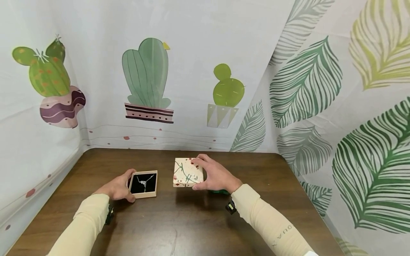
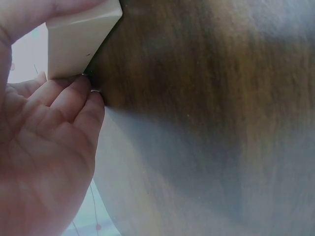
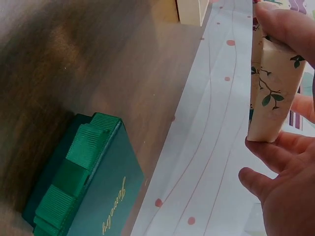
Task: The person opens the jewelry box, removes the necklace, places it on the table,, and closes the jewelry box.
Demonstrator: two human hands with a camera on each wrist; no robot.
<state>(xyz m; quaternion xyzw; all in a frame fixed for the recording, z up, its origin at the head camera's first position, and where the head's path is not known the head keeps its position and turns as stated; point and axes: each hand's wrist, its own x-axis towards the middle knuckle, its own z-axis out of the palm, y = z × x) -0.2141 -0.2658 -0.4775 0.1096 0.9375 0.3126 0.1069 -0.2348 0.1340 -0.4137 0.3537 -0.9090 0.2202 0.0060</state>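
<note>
My left hand [image 1: 120, 187] grips the left side of a shallow cream box base [image 1: 148, 195] on the table, thumb at the near side. Inside it, a silver necklace [image 1: 144, 183] lies on a black pad [image 1: 136, 187]. In the left wrist view the box's pale side wall [image 2: 74, 46] sits between thumb and fingers. My right hand [image 1: 216, 175] holds the floral box lid [image 1: 187, 173] by its right side, raised above the table. A branch with leaves decorates the lid's side [image 3: 278, 93] in the right wrist view.
A dark green box [image 3: 98, 182] with a ribbed green bow and gold "Jewelry" lettering stands on the table, mostly hidden under my right wrist in the head view. The brown wooden table [image 1: 153, 227] meets a printed cactus and leaf curtain [image 1: 192, 71] at the back.
</note>
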